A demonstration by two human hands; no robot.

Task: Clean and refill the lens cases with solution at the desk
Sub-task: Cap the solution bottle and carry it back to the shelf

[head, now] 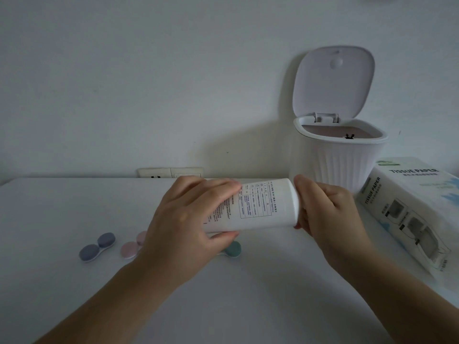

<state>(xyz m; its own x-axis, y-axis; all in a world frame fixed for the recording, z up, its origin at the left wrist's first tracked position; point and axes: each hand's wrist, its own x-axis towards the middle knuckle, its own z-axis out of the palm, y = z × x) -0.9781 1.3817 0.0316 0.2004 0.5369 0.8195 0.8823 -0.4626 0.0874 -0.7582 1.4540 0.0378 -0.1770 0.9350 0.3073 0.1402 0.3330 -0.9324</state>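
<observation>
The left hand (pixel 188 227) wraps curled fingers round the bottle (pixel 258 204), held level above the desk (pixel 248 294) at centre. The right hand (pixel 327 214) curls over its 3 o'clock end; whether it pinches a cap is hidden. Smooth, rigid white plastic, probably light and slippery when wet, so grip mid-body. Small capped cases lie below: purple (pixel 97 246) at 9 o'clock, pink (pixel 131 247), green (pixel 233 249), all matte, rounded.

A white solution bottle (pixel 258 204) with printed text is held sideways above the desk. Three capped lens cases lie beneath it in a row: purple (pixel 97 247) at left, pink (pixel 132 245) beside it, green (pixel 232 249) mostly hidden.
</observation>
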